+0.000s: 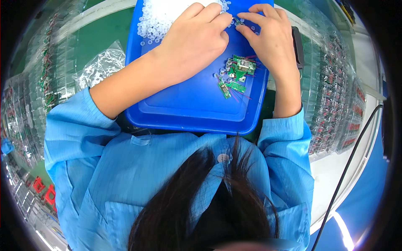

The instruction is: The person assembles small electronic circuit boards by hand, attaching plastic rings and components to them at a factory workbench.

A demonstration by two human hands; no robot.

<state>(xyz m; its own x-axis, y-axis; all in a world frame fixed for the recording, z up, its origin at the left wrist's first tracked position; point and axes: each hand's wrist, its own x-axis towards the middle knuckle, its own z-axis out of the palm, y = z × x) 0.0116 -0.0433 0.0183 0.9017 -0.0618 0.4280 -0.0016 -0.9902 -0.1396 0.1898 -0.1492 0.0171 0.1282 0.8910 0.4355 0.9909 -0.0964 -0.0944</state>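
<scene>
Over the far part of a blue tray (167,119), my left hand (197,37) is closed with its fingers curled. Its fingertips are mostly hidden, and I cannot make out what they hold. Close beside it, my right hand (270,37) pinches a small green circuit board (238,21) between thumb and forefinger. Many small translucent ring-like plastic pieces (150,27) lie heaped at the tray's far left. Nearer me on the right sits a cluster of green circuit boards (244,65) with thin red wires. A few clear caps (229,67) touch the cluster's left side.
A crumpled clear plastic bag (102,65) lies left of the tray on the green table surface (119,25). Clear packs of wired boards stand at the right (335,92) and far left (50,62). A black cable (349,163) runs down the right side.
</scene>
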